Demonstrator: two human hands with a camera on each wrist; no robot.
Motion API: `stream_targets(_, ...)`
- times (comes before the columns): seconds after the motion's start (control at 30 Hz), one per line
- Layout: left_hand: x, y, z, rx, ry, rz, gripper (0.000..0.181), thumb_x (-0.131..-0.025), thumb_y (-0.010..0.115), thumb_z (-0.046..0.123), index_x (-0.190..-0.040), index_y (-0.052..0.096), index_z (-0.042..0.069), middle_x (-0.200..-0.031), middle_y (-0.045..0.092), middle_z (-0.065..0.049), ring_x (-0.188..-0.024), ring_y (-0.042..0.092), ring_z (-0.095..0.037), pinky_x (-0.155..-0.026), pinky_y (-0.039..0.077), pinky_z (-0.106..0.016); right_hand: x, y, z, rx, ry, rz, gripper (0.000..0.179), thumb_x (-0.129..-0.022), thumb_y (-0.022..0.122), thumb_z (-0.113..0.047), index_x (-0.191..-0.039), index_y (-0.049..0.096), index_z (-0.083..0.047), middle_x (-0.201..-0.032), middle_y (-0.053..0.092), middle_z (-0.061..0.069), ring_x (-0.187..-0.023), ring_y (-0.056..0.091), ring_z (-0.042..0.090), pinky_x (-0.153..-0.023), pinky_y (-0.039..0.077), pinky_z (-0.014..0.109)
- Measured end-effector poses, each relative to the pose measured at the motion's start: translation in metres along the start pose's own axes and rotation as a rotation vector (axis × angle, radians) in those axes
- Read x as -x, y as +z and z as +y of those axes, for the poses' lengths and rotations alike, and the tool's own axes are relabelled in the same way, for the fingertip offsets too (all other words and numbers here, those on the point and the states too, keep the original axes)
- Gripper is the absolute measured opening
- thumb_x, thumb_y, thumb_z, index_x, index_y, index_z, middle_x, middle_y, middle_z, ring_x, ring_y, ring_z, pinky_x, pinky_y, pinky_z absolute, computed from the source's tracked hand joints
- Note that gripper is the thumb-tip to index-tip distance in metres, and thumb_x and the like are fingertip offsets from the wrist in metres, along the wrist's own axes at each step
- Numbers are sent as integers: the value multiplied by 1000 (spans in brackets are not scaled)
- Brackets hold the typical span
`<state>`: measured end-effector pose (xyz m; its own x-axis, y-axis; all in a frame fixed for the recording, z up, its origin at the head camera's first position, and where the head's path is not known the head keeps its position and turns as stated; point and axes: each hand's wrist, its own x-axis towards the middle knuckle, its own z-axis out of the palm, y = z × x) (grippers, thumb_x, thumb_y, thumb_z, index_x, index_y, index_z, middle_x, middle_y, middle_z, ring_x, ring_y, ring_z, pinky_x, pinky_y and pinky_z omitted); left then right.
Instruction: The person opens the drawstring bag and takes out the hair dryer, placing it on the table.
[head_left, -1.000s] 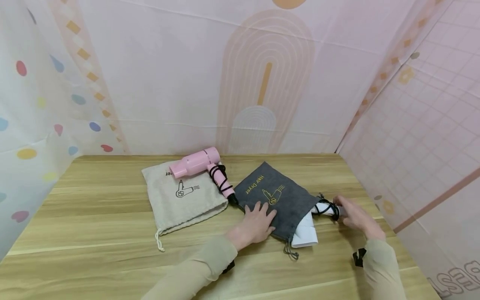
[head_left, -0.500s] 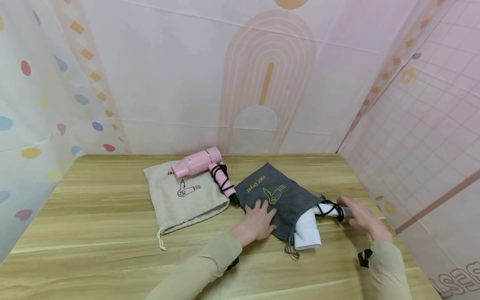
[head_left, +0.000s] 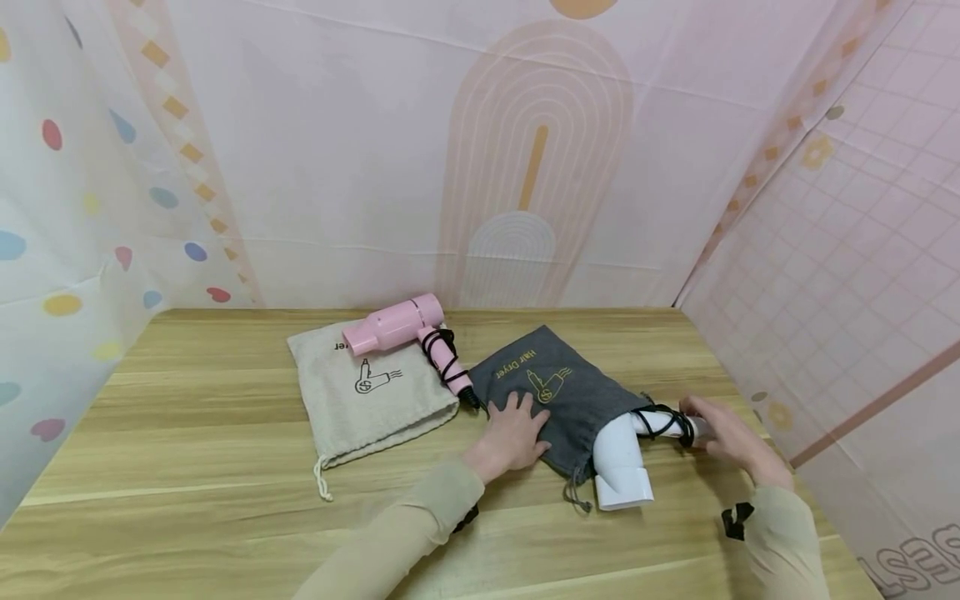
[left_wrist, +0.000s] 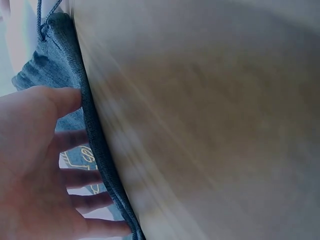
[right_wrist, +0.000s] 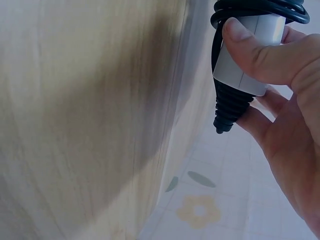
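A white hair dryer [head_left: 619,458] lies partly inside a dark grey drawstring bag [head_left: 577,375], its nozzle and cord-wrapped handle sticking out of the mouth. My right hand [head_left: 727,433] grips the end of that handle [right_wrist: 250,55], thumb on one side and fingers on the other, as the right wrist view shows. On the bag's near side rests my left hand [head_left: 512,433], fingers spread over the cloth. In the left wrist view its fingertips touch the bag's edge [left_wrist: 97,130]. The dryer's rear end is hidden in the bag.
A pink hair dryer [head_left: 393,326] with a black cord round its handle lies on a beige drawstring bag [head_left: 375,425] to the left. Its plug end meets the grey bag's corner. Patterned cloth walls [head_left: 337,167] enclose the wooden table [head_left: 187,500].
My right hand has moved slightly right, and more of the white hair dryer shows outside the grey bag. The left hand stays on the bag; the pink dryer has not moved.
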<state>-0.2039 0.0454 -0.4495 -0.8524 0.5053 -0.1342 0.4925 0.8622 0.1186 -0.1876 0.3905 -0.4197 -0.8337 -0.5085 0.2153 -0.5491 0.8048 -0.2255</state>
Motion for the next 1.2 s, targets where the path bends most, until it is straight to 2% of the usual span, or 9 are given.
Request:
stream_targets(0.23, -7, -1, -5, -5, -23, 20, 52, -94, 50, 49, -141, 45, 27, -151, 35, -12, -139, 32, -34, -102, 40, -59, 0, 1, 2, 31, -48, 42, 60, -48, 56, 22, -102, 56, -3, -94, 67, 10, -88, 64, 29, -76, 54, 48)
stream_targets(0.4, -14, -4, -12, -8, -67, -6, 53, -96, 47, 48, -144, 41, 25, -153, 32, -14, -141, 29, -36, -103, 38, -60, 2, 1, 5, 36, -68, 77, 60, -47, 58, 23, -102, 57, -1, -93, 67, 13, -88, 63, 25, -76, 53, 48)
stream_targets(0.53, -17, -7, -19, -8, -94, -24, 53, -97, 46, 46, -145, 40, 24, -153, 31, -16, -142, 28, -37, -104, 37, -60, 6, -1, 4, 23, -12, 92, 54, -54, 67, 19, -102, 57, -2, -94, 67, 14, -84, 63, 32, -71, 53, 49)
stream_targets(0.67, -17, -8, -21, -15, -64, -39, 51, -97, 45, 45, -145, 40, 26, -153, 29, -15, -142, 26, -36, -107, 35, -59, 5, -4, 0, 12, 65, 105, 46, -61, 72, 13, -101, 57, -5, -94, 67, 13, -82, 63, 32, -70, 51, 48)
stream_targets(0.9, -12, -3, -7, -72, 15, 10, 44, -99, 47, 35, -142, 43, 30, -150, 34, -15, -138, 33, -35, -105, 39, -54, -2, -8, -5, -40, 182, 95, 42, -69, 68, 12, -108, 57, -1, -104, 67, 24, -93, 63, 41, -79, 49, 58)
stream_targets(1.07, -10, -1, 0, -44, 11, 35, 43, -98, 44, 43, -138, 49, 29, -147, 40, -16, -135, 37, -35, -103, 40, -55, -9, -7, -8, -67, 209, 88, 41, -73, 66, 9, -111, 54, 0, -106, 65, 29, -96, 62, 46, -81, 48, 60)
stream_targets(1.2, -9, -1, 1, -39, 26, 38, 48, -96, 47, 48, -138, 49, 27, -147, 39, -17, -135, 37, -36, -103, 40, -55, -16, -4, -13, -94, 237, 104, 40, -76, 69, 4, -112, 52, 3, -105, 64, 31, -94, 62, 45, -79, 49, 56)
